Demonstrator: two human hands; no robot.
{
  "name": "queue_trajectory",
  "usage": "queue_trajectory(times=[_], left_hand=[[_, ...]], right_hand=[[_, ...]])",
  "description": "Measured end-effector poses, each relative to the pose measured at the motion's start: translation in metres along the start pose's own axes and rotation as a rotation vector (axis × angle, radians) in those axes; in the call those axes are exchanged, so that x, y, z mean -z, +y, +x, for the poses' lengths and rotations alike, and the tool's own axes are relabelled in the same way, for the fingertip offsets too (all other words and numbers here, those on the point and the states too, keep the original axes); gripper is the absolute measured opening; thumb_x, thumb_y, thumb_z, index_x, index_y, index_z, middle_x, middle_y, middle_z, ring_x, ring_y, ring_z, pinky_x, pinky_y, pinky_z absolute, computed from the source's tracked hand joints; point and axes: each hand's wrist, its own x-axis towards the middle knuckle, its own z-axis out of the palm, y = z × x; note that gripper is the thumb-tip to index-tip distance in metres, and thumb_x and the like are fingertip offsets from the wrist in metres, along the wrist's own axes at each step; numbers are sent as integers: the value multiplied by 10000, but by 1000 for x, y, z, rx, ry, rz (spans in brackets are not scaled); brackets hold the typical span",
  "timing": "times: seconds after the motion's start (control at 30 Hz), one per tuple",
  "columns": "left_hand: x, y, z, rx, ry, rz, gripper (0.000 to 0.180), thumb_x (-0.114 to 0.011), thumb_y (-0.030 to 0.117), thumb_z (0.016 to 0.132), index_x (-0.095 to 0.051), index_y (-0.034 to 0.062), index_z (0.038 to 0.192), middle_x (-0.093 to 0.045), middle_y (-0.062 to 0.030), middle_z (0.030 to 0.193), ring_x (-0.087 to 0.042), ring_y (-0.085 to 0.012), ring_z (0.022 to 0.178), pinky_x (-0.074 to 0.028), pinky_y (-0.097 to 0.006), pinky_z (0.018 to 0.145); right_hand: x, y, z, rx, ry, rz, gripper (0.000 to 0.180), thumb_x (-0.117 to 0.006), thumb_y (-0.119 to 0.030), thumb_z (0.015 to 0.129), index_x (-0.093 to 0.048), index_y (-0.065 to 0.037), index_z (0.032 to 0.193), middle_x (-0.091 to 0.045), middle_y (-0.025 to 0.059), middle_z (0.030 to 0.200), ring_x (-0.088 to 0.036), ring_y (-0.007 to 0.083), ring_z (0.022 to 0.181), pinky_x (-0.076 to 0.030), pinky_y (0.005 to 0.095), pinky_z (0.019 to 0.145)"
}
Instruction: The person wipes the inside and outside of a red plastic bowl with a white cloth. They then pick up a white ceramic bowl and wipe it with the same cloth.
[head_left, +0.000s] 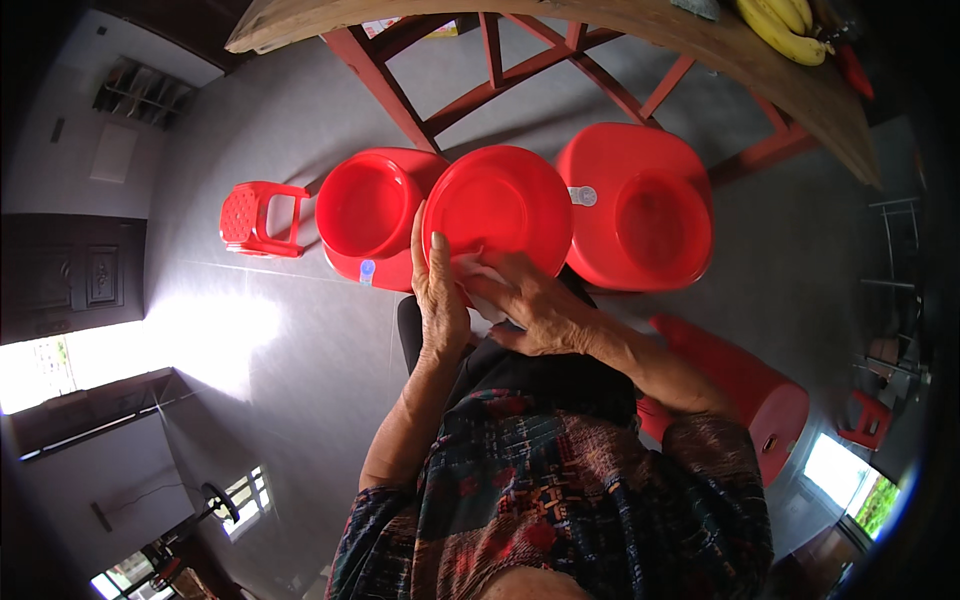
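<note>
A round red plastic basin [497,200] is held up in front of me, its hollow side facing me. My left hand [436,290] grips its left rim, with the thumb inside and the fingers around the outside. Against the basin's near rim, my right hand [535,305] presses a crumpled white cloth or tissue [486,285]; part of it hangs below the fingers. Left of the held basin, another red basin [366,203] rests on a red plastic surface [345,268]. To the right, a similar red basin [664,228] sits on a larger red plastic surface [607,160].
A small red stool [262,218] stands on the grey floor at the left. Ahead is a wooden tabletop [640,25] on red legs [375,85], with bananas [785,28] on it. A large red plastic piece [745,395] lies near my right elbow.
</note>
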Motion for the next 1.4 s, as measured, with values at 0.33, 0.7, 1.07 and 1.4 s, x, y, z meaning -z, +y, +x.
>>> queue_trajectory(times=[0.33, 0.7, 1.07, 1.4], left_hand=[[5, 12, 7, 2, -186, -69, 815, -640, 280, 873, -130, 81, 1477, -445, -162, 1332, -455, -236, 1204, -381, -359, 1006], [-2, -13, -9, -250, 114, -91, 583, -444, 313, 982, -201, 110, 1472, -460, -125, 1349, -457, -202, 1206, -321, -333, 1050], [2, -11, -6, 121, -65, -265, 594, -512, 347, 954, -308, 46, 1423, -421, -114, 1379, -430, -213, 1237, -380, -350, 1023], [-2, -17, -5, -25, -42, -21, 571, -425, 403, 979, -318, 58, 1421, -446, -121, 1361, -430, -205, 1238, -345, -329, 1042]], right_hand=[[3, 14, -3, 217, 63, -604, 288, -594, -127, 736, -625, -92, 1020, -567, 89, 1032, -582, 234, 783, -469, 346, 648], [22, 6, 11, -5, -133, -52, 484, -639, -87, 728, -568, -140, 1203, -537, 94, 1159, -548, 333, 1035, -478, 445, 840], [37, 54, 32, 42, -17, -850, 242, -569, -59, 765, -621, 3, 993, -497, 106, 1174, -472, 271, 1062, -433, 366, 840], [21, 27, -13, -99, -391, -659, 405, -567, -70, 727, -566, 48, 1115, -426, 210, 1290, -488, 303, 1044, -468, 362, 840]])
